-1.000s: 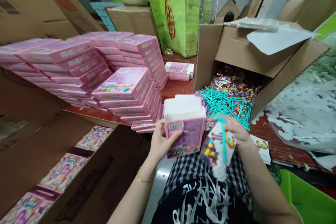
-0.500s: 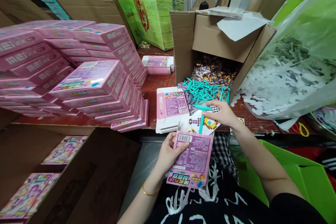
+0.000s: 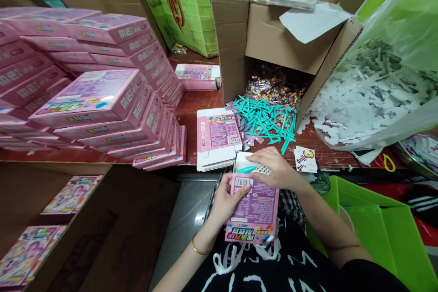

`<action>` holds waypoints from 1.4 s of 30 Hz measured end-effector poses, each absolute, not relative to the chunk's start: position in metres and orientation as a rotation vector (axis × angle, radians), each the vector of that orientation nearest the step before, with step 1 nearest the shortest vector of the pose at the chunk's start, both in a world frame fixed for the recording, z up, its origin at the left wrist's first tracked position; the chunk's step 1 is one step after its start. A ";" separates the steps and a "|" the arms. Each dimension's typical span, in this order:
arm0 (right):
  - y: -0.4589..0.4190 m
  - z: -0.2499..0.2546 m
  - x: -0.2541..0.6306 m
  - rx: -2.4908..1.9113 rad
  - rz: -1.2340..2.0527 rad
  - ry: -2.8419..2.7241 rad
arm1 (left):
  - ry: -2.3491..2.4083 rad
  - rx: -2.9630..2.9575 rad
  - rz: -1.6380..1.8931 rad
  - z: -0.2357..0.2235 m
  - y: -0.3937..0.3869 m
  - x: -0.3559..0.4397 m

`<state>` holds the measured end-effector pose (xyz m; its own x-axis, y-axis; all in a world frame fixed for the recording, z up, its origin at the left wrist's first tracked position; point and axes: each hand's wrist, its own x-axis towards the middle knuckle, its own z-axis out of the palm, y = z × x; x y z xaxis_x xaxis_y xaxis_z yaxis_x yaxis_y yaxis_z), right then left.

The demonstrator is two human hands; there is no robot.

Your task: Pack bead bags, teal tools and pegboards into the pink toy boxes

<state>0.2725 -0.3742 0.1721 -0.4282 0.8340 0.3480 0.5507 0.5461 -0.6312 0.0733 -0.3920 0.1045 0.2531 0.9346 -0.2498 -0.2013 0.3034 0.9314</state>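
One pink-and-purple cardboard box [image 3: 253,212], its open end toward the red-brown wooden surface [image 3: 201,100], lies between the left hand [image 3: 224,200], thumb and fingers clamping its edge, and the right hand [image 3: 278,169], which pinches one white dotted sheet [image 3: 263,169] at the opening, beside one turquoise plastic stick [image 3: 247,170]. The surface carries one heap of similar sticks [image 3: 268,116], one white patterned card [image 3: 305,159] and one open brown cardboard carton [image 3: 284,39]; one tall green carton [image 3: 201,13] stands farther back in the room.
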 end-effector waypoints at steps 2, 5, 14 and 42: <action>-0.377 0.172 0.270 -1.103 0.771 -2.227 | 0.986 0.933 0.932 0.103 -0.394 0.073; -0.380 0.169 0.286 -1.138 0.918 -2.174 | 0.988 0.908 0.938 0.099 -0.395 0.069; -0.408 0.084 0.268 -1.250 1.031 -1.356 | 1.060 1.188 1.061 0.082 -0.387 0.059; -0.388 0.107 0.275 -1.003 1.287 -1.372 | 1.050 1.339 1.179 0.076 -0.382 0.069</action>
<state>0.2755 -0.3879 0.1072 -0.1930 0.9751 0.1096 -0.0471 0.1023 -0.9936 0.0688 -0.3822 0.0765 0.1401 0.9852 0.0992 -0.0150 -0.0980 0.9951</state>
